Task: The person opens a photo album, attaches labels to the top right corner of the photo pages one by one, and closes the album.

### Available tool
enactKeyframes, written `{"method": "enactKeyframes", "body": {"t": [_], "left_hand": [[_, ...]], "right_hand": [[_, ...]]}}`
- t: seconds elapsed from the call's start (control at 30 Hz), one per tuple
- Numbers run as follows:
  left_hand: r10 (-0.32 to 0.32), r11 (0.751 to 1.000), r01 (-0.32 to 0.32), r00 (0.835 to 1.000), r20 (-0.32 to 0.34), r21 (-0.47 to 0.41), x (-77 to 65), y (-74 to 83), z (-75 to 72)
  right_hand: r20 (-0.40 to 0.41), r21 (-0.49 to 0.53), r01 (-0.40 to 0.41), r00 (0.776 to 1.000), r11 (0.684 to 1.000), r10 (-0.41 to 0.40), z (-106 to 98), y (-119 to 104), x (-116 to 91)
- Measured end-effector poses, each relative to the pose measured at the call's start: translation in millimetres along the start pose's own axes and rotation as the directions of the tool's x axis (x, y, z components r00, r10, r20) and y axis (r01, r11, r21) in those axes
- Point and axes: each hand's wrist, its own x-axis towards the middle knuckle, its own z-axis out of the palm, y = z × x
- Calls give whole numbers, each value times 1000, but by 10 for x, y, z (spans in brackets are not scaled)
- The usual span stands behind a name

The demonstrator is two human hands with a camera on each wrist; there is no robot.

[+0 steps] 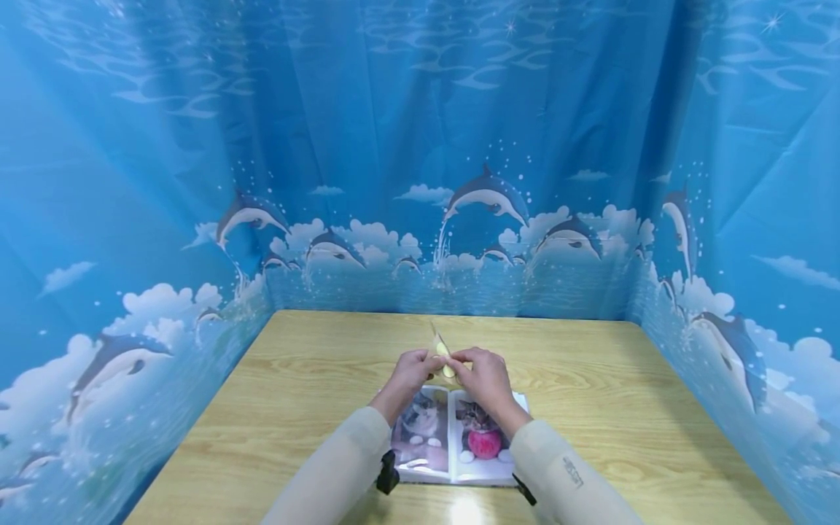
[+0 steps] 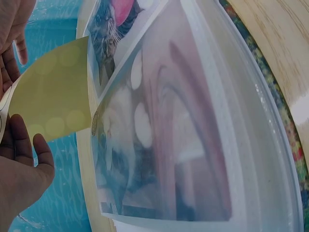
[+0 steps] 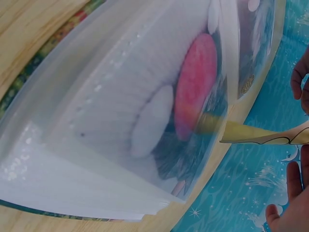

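An open photo album (image 1: 451, 459) with clear sleeves lies on the table, a cat picture on each page. Above its far edge, my left hand (image 1: 408, 372) and right hand (image 1: 487, 378) come together and pinch a thin yellow paper sheet (image 1: 442, 350). The left wrist view shows that sheet (image 2: 55, 92) broad and curved, with pale round spots, my left fingers (image 2: 21, 140) at its near end. Seen from the right wrist, the sheet (image 3: 251, 133) is nearly edge-on, with a dark wavy line along a whitish rim. Part of the grip is out of both wrist frames.
The album rests near the front middle of a wood-grain table (image 1: 295, 408). A blue curtain (image 1: 394, 109) printed with dolphins and clouds encloses the table at the back and both sides. Dark straps or cameras (image 1: 388, 472) sit under the wrists.
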Motion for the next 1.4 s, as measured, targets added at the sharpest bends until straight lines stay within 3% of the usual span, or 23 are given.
{"method": "enactKeyframes", "body": {"t": [0.47,0.83,1.13,1.4], "left_hand": [[-4,1000,4,998,67,4,-29,-4,-24],[-5,1000,4,997,73,15,-30,11,-21],[27,999,-29,996,88,25,-23,-12,-22],[20,997,-27,995,97,71,-24,5,-26]], "right_hand": [[11,-3,-21,1000,1000,21,10,7,-3],[19,-5,-43,999,999,43,-4,-4,-16],[77,76,-103,992,992,97,-19,18,-23],[42,90,-50,998,995,46,-8,24,-15]]}}
